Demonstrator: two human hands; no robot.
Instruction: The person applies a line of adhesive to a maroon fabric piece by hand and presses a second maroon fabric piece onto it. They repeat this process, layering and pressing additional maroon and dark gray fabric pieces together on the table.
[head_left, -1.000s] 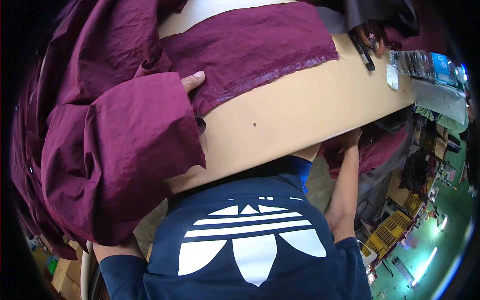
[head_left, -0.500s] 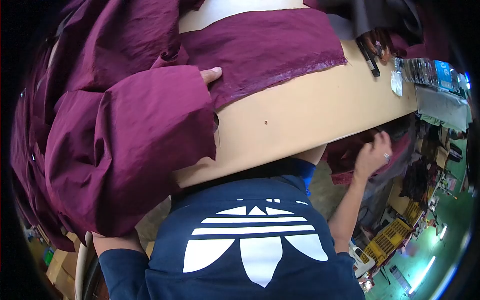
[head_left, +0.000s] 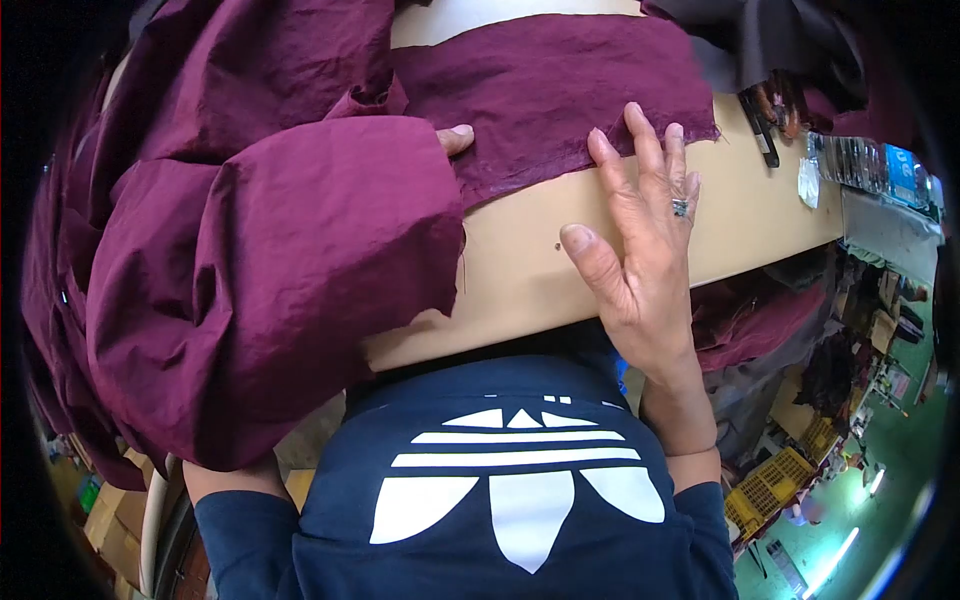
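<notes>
A maroon cloth panel point(head_left: 560, 85) lies flat on the tan table point(head_left: 530, 270), its frayed lower edge running toward the right. My right hand point(head_left: 645, 240), with a ring on one finger, is spread, its fingertips on that lower edge. A large bunched maroon cloth point(head_left: 290, 250) covers most of my left hand point(head_left: 457, 139). Only a fingertip of it shows, resting on the panel beside the bunched cloth's edge; the other fingers are hidden.
Dark scissors or a similar tool point(head_left: 762, 130) lie at the panel's right, near a clear plastic bottle point(head_left: 860, 165) with a blue label. Grey cloth point(head_left: 780, 45) is heaped at the back right. Yellow crates point(head_left: 770, 490) stand on the floor at the lower right.
My right hand has come up from below the table's right edge and moved left onto the panel's lower edge, fingers spread. My left fingertip stays at the same part of the cloth.
</notes>
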